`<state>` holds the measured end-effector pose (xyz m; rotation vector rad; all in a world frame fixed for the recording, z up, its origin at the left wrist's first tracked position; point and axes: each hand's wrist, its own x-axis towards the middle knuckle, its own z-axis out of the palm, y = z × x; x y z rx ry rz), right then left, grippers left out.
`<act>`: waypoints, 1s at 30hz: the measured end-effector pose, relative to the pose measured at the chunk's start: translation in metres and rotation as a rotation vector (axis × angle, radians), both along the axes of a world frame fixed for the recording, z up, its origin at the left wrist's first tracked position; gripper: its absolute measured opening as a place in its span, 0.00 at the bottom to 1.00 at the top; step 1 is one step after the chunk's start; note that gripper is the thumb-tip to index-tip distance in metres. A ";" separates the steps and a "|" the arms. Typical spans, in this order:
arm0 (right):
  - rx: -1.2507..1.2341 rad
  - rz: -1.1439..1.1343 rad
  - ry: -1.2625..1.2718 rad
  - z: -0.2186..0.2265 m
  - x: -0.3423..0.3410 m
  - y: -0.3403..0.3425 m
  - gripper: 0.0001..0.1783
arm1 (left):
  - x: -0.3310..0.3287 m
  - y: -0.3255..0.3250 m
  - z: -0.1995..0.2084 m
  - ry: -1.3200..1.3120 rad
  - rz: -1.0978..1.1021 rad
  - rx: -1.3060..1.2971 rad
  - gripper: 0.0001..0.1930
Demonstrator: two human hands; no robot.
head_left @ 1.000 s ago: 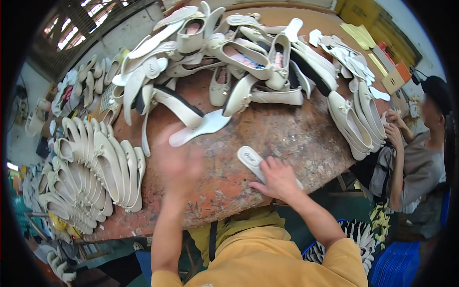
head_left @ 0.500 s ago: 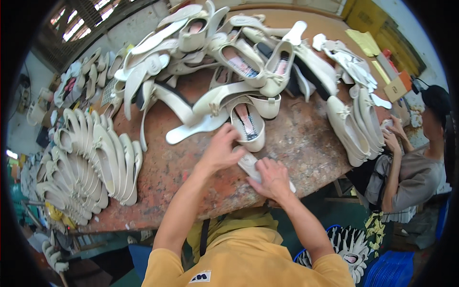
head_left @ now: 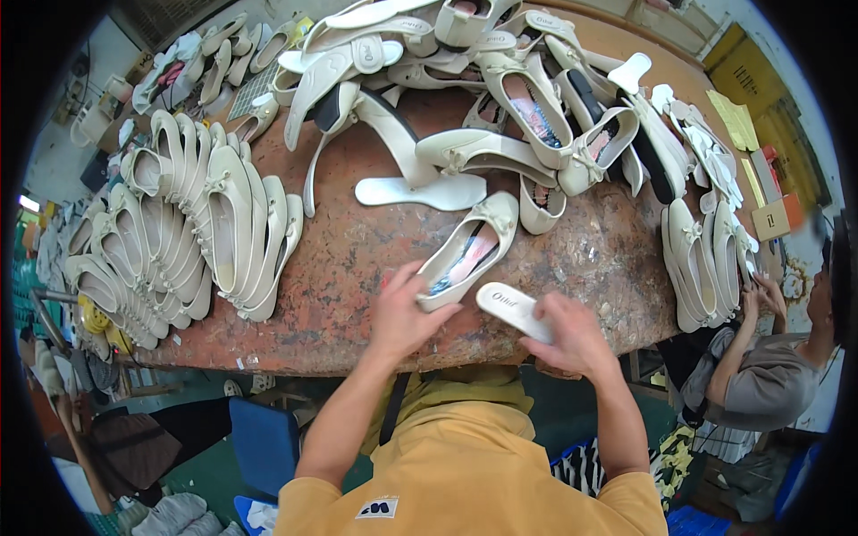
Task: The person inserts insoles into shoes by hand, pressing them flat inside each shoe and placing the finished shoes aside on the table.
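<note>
While the head view shows the left hand (head_left: pixel 402 311) partly closed round the heel of a cream bow-trimmed shoe (head_left: pixel 471 248), thumb and fingers on either side, the right hand (head_left: pixel 574 336) pinches a white insole (head_left: pixel 509 306), its rounded end just beside that heel. Both things are over the near part of the worn table (head_left: pixel 335 308), though whether the shoe rests on it I cannot tell. The step in hand looks like bringing shoe and insole together, and the next move seems to call for a steady shoe and an insole turned in line with its opening.
</note>
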<state>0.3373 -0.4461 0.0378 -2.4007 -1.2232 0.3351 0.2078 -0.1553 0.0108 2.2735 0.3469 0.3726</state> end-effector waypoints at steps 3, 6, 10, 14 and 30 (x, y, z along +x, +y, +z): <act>0.295 -0.150 0.396 0.002 0.006 -0.025 0.28 | -0.057 0.038 0.004 0.039 -0.055 -0.179 0.20; 0.488 -0.244 0.686 0.007 0.005 -0.009 0.25 | -0.087 0.055 -0.006 -0.020 -0.207 -0.179 0.18; 0.166 0.365 0.236 0.017 0.010 0.061 0.14 | -0.099 0.049 -0.009 0.066 -0.316 -0.055 0.38; -0.013 0.562 0.139 0.007 -0.001 0.117 0.15 | -0.100 0.038 0.011 0.109 -0.048 -0.337 0.50; -0.013 0.672 -0.089 -0.028 -0.035 0.155 0.12 | -0.097 0.036 0.032 0.058 -0.293 0.369 0.26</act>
